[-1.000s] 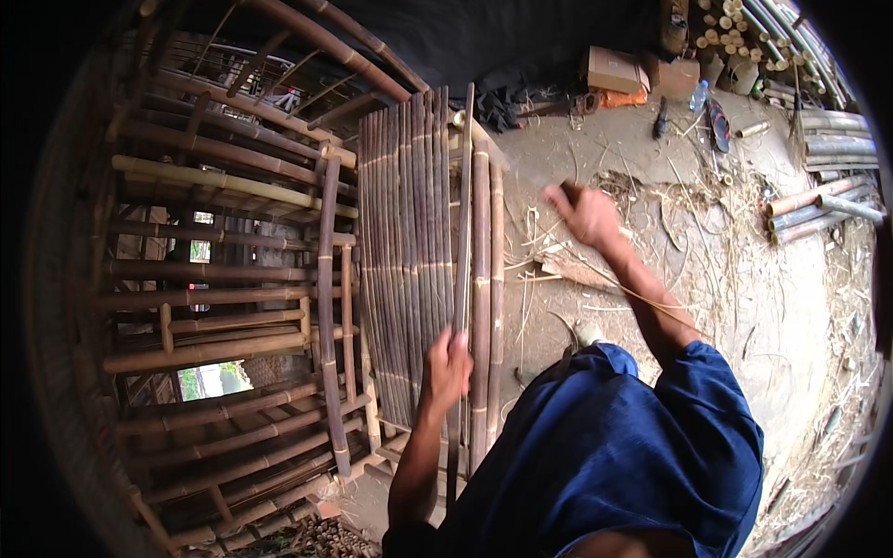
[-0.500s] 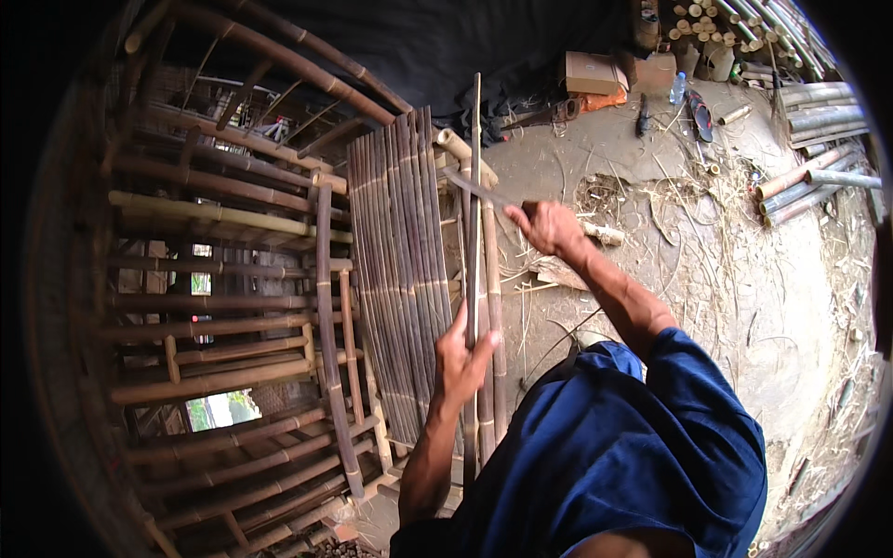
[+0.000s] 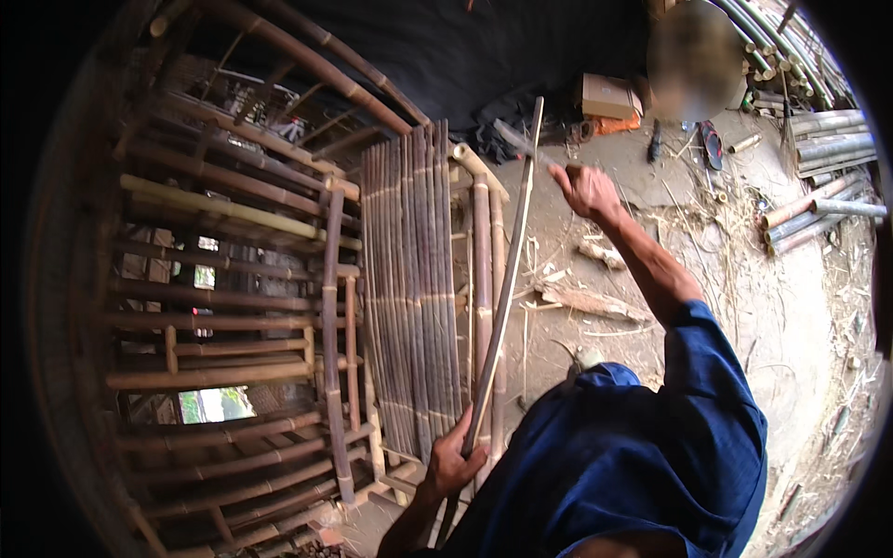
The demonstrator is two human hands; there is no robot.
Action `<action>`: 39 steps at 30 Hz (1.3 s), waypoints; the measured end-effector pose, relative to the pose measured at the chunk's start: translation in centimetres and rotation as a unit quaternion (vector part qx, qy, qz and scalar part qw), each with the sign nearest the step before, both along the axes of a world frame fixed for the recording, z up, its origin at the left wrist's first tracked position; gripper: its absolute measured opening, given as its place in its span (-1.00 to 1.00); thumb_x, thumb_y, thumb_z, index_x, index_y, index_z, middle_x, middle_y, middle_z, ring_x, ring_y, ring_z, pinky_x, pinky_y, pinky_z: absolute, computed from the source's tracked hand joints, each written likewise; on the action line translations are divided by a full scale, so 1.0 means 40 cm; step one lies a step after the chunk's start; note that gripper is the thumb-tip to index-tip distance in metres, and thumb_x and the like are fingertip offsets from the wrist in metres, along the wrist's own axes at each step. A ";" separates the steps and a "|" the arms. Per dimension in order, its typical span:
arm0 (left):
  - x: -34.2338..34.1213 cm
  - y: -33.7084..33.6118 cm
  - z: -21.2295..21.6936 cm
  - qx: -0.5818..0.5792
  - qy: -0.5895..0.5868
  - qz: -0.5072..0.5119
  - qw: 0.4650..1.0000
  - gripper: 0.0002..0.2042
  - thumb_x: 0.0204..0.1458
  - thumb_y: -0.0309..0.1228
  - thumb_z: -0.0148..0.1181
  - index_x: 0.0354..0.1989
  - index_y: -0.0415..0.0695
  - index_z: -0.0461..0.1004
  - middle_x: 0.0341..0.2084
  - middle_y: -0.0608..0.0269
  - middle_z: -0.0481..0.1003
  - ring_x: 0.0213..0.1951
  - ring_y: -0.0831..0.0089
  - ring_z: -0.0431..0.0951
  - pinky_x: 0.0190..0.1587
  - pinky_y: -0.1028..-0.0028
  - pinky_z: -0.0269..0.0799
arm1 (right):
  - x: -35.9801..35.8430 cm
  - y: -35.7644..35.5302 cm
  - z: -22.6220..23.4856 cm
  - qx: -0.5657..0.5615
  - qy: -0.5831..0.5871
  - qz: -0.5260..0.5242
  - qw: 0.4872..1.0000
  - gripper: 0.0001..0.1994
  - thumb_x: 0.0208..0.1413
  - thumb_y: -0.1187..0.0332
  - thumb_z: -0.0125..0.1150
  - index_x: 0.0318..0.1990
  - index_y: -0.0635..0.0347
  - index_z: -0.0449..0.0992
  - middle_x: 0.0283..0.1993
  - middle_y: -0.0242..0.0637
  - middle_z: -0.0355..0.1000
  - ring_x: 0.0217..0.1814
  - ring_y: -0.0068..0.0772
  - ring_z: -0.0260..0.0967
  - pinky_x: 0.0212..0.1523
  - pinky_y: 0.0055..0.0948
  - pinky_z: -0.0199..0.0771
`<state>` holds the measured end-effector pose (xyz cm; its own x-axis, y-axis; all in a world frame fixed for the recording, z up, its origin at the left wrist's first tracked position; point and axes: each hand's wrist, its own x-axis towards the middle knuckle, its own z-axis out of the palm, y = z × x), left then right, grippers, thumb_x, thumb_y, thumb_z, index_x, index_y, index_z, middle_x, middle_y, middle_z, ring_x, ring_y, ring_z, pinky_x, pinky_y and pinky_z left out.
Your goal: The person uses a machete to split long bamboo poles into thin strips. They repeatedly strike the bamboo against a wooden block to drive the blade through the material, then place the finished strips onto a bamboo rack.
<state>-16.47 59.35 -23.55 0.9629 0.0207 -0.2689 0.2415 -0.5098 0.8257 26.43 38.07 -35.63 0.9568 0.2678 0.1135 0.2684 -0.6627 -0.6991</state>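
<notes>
My left hand (image 3: pixel 454 456) is closed around the lower part of a long split bamboo strip (image 3: pixel 507 288), which slants up and to the right. My right hand (image 3: pixel 588 191) grips the handle of a large knife (image 3: pixel 514 139). Its blade points up and left and crosses the strip close to the strip's top end. Whether the edge bites into the bamboo I cannot tell. Left of the strip lies a panel of dark bamboo slats (image 3: pixel 409 288) set side by side on a bamboo frame (image 3: pixel 482 251).
A bamboo rack (image 3: pixel 332 344) fills the left side. Black sheeting (image 3: pixel 419 56) hangs at the back, near a cardboard box (image 3: pixel 609 96). Bamboo poles (image 3: pixel 828 149) are piled at the far right. A sandal (image 3: pixel 711 144), a wood piece (image 3: pixel 595 299) and shavings lie on the floor.
The strip has tilted from nearly upright to leaning right. My left hand has moved down towards me, and my right hand with the knife has shifted up and right.
</notes>
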 end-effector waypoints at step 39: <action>0.091 -0.024 -0.052 -0.131 0.027 0.115 0.984 -0.58 0.24 -0.38 0.11 0.25 -0.22 0.35 -0.72 0.63 0.22 -0.74 0.81 0.17 -0.71 0.68 0.04 | -0.094 0.072 -0.028 -0.042 0.008 0.013 0.999 -0.21 0.26 -0.33 -0.29 -0.44 0.31 0.55 -0.42 0.20 0.51 -0.31 0.23 0.51 -0.26 0.00 0.50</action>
